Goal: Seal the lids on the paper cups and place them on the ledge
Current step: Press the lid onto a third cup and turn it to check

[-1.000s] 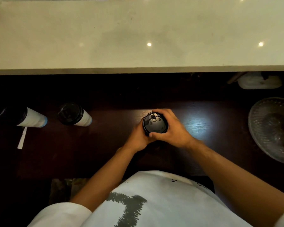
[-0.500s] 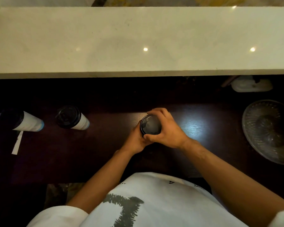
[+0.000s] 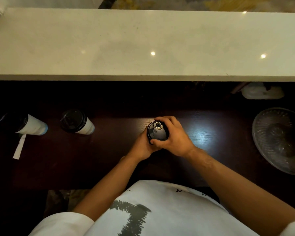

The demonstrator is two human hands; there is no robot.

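A paper cup capped with a black round plastic lid (image 3: 157,132) stands upright near the middle of the dark wooden desk (image 3: 109,159), held between both hands. The right hand (image 3: 174,138) curls over the lid's rim from the right, its grip closed with fingers on the far edge and thumb on the near edge. The left hand (image 3: 142,147) wraps the cup's side just below the lid, its grip shut around it; the cup body is hidden, so I can't quite tell how firmly.

Toward the desk's left edge stand two more white paper cups with black lids: one (image 3: 77,122) nearer the middle, another (image 3: 24,124) beyond it at the far left. A white paper strip (image 3: 19,147) lies just in front of that one. At the right edge sits a clear ribbed glass bowl (image 3: 279,140). Along the desk's far side runs the pale stone ledge (image 3: 143,45), bare but for light reflections.
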